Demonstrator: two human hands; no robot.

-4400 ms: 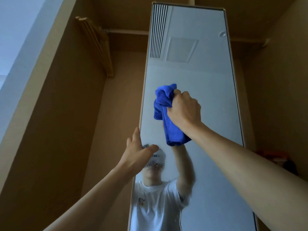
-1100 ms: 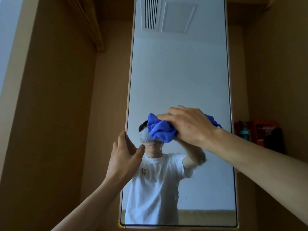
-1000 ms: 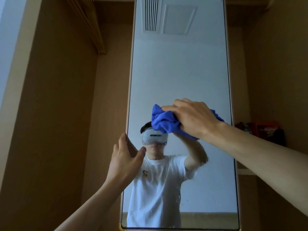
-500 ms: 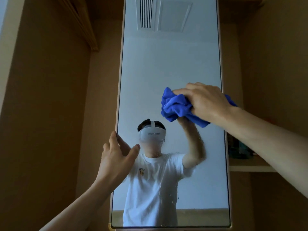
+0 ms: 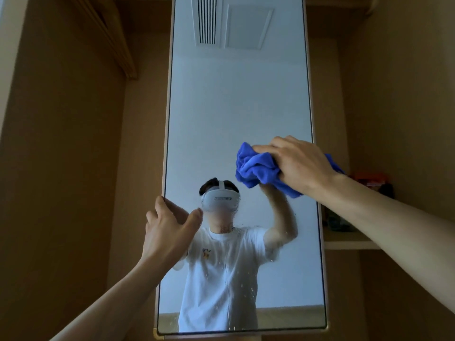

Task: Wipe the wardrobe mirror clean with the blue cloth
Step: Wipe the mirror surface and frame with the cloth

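While left fingers [image 5: 160, 205] grip the mirror [image 5: 236, 107], right fingers [image 5: 270, 149] clutch the blue cloth [image 5: 256, 171]

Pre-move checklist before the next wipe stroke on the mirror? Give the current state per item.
1. Cloth grip: right hand grips the bunched blue cloth. Ok.
2. Cloth contact: the cloth meets its own reflection on the mirror, near the right edge. Ok.
3. Mirror steadied: left hand grips the left edge, thumb on the front. Ok.
4. Lower glass clean: droplets speckle it below the cloth. Not ok.
5. Upper glass clean: no marks show, but fine streaks would not register. Cannot tell.
6. Downward path: nothing stands in front of the lower glass. Ok.
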